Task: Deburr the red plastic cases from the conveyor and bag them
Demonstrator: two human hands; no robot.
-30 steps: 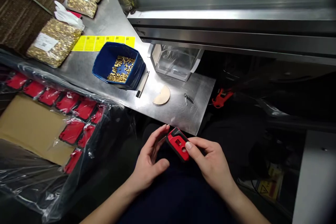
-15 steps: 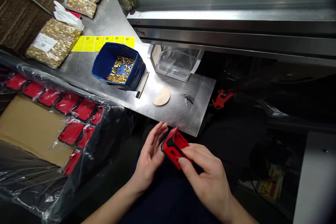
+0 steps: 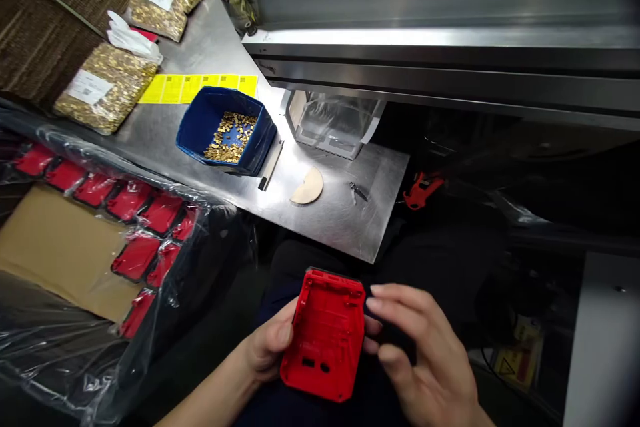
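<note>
A red plastic housing shell (image 3: 327,330) lies in my left hand (image 3: 273,343), its hollow inside facing up toward me. My left thumb rests on its left edge, and the fingers pass underneath, some tips showing at the right side. Inside the shell are small posts and ribs, with two dark openings near the lower end. Close to its right edge is my right hand (image 3: 425,353), fingers apart and slightly bent, holding nothing. Beyond the hands, on the metal table (image 3: 340,227), stands a blue bin (image 3: 187,123) with small brass-coloured pieces (image 3: 230,137) in it.
Several red shells (image 3: 135,253) sit in a plastic-lined box (image 3: 55,233) at left. Bags of brass pieces (image 3: 107,90), yellow labels (image 3: 173,88), a round beige disc (image 3: 309,187) and a clear bin (image 3: 330,123) are on the table. A metal beam (image 3: 425,47) crosses above.
The red shell has turned so its hollow side faces me and come lower. My left hand has taken hold of it; my right hand has let go and moved slightly right.
</note>
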